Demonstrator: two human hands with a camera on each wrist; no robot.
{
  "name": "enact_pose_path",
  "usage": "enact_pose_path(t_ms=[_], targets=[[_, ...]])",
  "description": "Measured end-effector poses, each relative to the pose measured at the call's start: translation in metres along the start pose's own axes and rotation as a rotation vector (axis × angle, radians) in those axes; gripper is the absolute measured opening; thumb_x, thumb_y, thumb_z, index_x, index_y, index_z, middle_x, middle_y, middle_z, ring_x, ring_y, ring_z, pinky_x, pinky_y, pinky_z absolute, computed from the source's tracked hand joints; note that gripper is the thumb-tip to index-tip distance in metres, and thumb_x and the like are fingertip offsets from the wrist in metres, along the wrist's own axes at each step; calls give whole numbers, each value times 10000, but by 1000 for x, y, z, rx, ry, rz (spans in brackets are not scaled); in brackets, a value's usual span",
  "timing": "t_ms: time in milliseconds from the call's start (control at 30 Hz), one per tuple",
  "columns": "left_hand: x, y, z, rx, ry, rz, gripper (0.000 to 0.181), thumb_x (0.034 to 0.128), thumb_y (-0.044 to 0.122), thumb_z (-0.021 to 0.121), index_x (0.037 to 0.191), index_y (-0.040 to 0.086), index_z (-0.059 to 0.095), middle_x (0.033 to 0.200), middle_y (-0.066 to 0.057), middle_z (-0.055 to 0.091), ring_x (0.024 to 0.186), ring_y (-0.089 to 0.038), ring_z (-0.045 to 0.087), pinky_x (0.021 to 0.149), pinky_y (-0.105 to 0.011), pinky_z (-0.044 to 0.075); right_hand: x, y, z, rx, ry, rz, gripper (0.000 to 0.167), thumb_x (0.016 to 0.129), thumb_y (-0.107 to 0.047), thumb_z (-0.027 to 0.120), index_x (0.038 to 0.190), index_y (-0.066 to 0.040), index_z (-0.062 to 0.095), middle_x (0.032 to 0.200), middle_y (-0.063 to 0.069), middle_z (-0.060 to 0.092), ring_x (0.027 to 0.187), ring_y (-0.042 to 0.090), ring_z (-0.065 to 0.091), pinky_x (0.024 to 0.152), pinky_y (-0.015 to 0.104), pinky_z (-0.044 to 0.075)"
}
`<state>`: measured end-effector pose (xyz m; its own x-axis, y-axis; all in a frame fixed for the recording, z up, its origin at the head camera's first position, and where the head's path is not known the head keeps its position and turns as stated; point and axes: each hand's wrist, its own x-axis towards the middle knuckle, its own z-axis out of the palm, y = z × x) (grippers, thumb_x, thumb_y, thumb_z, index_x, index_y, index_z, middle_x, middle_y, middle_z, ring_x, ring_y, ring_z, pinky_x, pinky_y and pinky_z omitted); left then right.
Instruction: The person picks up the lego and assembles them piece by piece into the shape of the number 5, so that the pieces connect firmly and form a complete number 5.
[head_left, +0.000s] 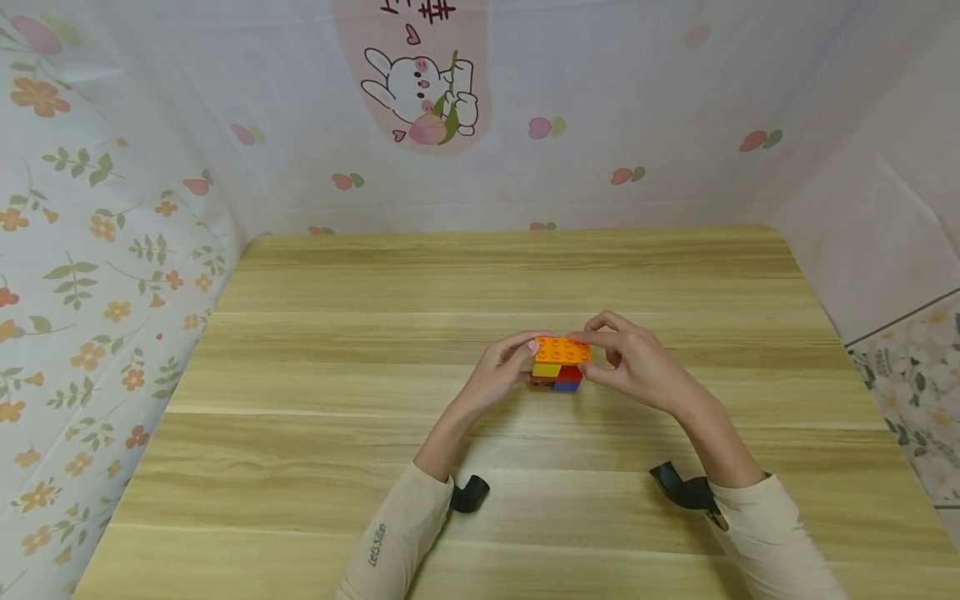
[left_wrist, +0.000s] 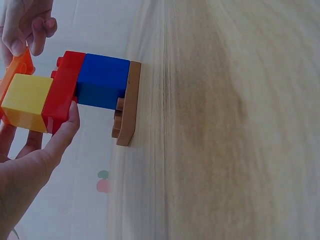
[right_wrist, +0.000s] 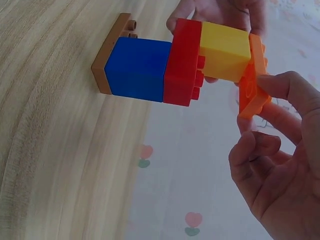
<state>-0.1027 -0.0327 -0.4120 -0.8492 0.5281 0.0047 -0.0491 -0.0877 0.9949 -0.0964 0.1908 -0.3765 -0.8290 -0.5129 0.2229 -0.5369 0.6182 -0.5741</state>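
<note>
A stack of toy building bricks stands on the table. Lowest is a flat brown brick [left_wrist: 131, 100], with a blue brick [right_wrist: 139, 69] on one end of it. A red brick [right_wrist: 182, 62] lies across the blue one, and a yellow brick [left_wrist: 27, 102] sits on the red one's left part. On top is an orange brick [head_left: 561, 351], its right end overhanging the red brick with a gap beneath. My left hand [head_left: 491, 375] holds the stack from the left, around the orange, yellow and red bricks. My right hand [head_left: 641, 367] pinches the orange brick's right end between thumb and fingers.
The wood-grain table [head_left: 337, 467] reaches back to a printed cloth [head_left: 285, 100] hanging behind it. More patterned cloth hangs at the left. Black curved straps [head_left: 470, 494] stick out near both sleeve cuffs.
</note>
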Motion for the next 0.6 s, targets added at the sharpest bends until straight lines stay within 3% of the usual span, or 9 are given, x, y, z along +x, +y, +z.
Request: enact_pose_path(t_ms=[133, 433, 600], targets=[[6, -15, -3, -5, 9, 4, 361, 1012, 240, 410, 1279, 41, 548, 1286, -92, 521, 1081, -214, 548, 853, -437, 491, 0, 0, -1, 3, -4, -1, 324, 799, -68, 709, 1119, -37, 675, 992, 22, 538, 531, 70, 360, 468, 220, 340], [-3, 12, 3, 7, 21, -13, 333, 1011, 108, 378, 1265, -45, 530, 1281, -162, 515, 1076, -213, 549, 867, -507, 463, -1, -1, 1, 25, 10, 9, 314, 802, -68, 706, 1112, -31, 677, 996, 20, 537, 514, 65, 343, 459, 221, 321], [-3, 13, 3, 15, 19, -14, 333, 1011, 115, 381, 1262, -46, 529, 1255, -154, 530, 1048, -201, 556, 867, -509, 463, -1, 0, 2, 24, 24, 10, 326, 791, -72, 718, 1110, -18, 677, 990, 25, 540, 509, 62, 340, 448, 219, 313]])
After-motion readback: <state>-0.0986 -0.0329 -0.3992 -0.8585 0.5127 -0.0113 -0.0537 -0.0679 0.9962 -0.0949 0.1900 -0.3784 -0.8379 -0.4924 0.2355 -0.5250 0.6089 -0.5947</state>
